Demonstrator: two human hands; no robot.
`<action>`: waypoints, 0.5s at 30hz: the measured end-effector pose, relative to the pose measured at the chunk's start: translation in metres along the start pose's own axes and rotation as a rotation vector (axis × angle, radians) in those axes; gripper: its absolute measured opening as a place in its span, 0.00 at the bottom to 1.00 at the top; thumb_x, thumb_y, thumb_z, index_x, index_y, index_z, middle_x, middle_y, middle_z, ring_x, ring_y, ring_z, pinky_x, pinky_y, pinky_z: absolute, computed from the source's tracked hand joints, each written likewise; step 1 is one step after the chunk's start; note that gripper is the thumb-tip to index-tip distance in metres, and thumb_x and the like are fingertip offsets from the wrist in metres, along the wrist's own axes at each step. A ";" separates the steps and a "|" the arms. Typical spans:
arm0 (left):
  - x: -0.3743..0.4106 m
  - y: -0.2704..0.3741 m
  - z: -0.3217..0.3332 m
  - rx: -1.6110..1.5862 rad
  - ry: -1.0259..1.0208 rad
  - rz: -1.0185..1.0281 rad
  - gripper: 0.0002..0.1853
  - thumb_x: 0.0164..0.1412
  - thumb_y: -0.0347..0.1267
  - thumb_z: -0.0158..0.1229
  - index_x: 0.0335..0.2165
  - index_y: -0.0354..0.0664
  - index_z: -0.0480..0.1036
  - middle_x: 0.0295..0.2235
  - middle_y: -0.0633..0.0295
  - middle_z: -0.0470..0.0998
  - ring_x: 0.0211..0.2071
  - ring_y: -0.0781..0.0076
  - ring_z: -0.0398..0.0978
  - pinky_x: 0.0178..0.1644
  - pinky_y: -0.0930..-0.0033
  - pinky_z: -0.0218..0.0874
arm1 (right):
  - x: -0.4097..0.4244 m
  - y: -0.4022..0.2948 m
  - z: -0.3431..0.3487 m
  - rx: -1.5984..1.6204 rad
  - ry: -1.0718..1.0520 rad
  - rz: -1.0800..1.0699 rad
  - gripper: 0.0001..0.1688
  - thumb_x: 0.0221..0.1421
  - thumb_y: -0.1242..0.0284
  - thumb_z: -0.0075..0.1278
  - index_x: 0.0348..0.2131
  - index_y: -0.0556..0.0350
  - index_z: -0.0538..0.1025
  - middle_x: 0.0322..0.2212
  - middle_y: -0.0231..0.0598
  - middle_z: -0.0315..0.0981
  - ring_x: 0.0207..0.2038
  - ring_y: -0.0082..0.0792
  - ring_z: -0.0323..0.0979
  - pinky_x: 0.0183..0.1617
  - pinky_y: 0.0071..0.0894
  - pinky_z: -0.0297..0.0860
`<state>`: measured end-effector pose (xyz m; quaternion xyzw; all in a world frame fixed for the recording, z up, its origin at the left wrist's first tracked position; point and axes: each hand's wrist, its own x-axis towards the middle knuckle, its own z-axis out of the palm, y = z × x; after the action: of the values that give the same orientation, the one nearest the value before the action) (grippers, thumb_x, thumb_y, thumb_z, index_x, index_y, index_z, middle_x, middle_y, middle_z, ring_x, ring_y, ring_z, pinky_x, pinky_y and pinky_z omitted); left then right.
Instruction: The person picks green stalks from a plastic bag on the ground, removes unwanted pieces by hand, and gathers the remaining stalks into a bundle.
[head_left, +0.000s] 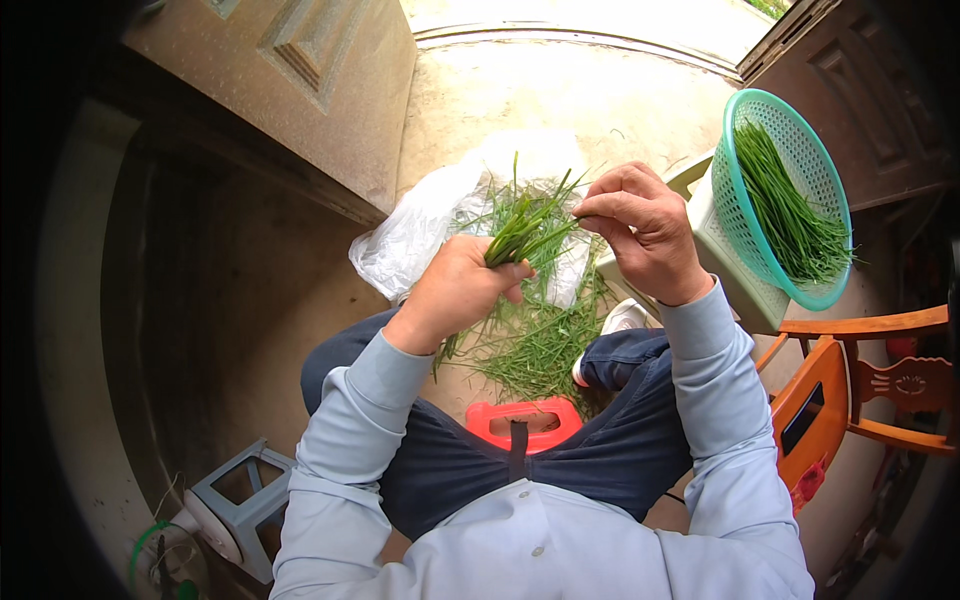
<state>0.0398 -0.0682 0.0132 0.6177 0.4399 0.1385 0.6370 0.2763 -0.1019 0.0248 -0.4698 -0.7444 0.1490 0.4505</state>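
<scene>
My left hand (465, 289) is closed around a bunch of green chives (517, 232), whose ends fan out up and to the right. To the right of the bunch, my right hand (645, 225) pinches something thin between thumb and forefinger, perhaps a blade at the bunch's edge. Below both hands, a white plastic bag (416, 229) lies on the floor with loose green blades on it. More cut or discarded blades (536, 356) are scattered on the floor between my legs. At the right, a turquoise perforated plastic basket (731, 195) holds a large pile of chives (787, 210).
The basket rests tilted on a pale plastic stool (731, 266). A wooden chair (814, 390) with a dark phone-like object stands at the right. A red plastic seat edge (570, 424) shows between my thighs. A grey-blue stool (251, 495) is at lower left; open doors flank the doorway.
</scene>
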 end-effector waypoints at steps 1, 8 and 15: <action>0.000 0.001 0.000 -0.012 0.001 -0.002 0.09 0.61 0.28 0.58 0.25 0.34 0.78 0.23 0.64 0.78 0.29 0.78 0.73 0.37 0.73 0.64 | 0.000 0.000 0.000 -0.024 0.001 -0.014 0.09 0.42 0.83 0.60 0.27 0.52 0.81 0.28 0.34 0.75 0.36 0.36 0.72 0.41 0.33 0.68; 0.003 -0.006 -0.001 -0.014 -0.005 0.013 0.11 0.60 0.27 0.58 0.23 0.33 0.78 0.24 0.63 0.79 0.31 0.77 0.74 0.38 0.72 0.65 | 0.006 -0.003 0.000 -0.205 0.048 -0.185 0.07 0.40 0.83 0.57 0.23 0.54 0.76 0.28 0.32 0.74 0.36 0.38 0.72 0.46 0.37 0.65; 0.003 -0.009 0.011 -0.001 -0.018 0.019 0.10 0.60 0.26 0.57 0.23 0.33 0.78 0.22 0.64 0.78 0.28 0.78 0.74 0.36 0.73 0.64 | 0.002 0.002 0.029 -0.418 0.233 -0.227 0.09 0.35 0.83 0.52 0.21 0.53 0.70 0.29 0.34 0.73 0.36 0.38 0.72 0.47 0.41 0.64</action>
<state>0.0465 -0.0753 0.0018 0.6226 0.4281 0.1392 0.6400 0.2535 -0.0934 0.0089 -0.4802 -0.7501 -0.1145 0.4401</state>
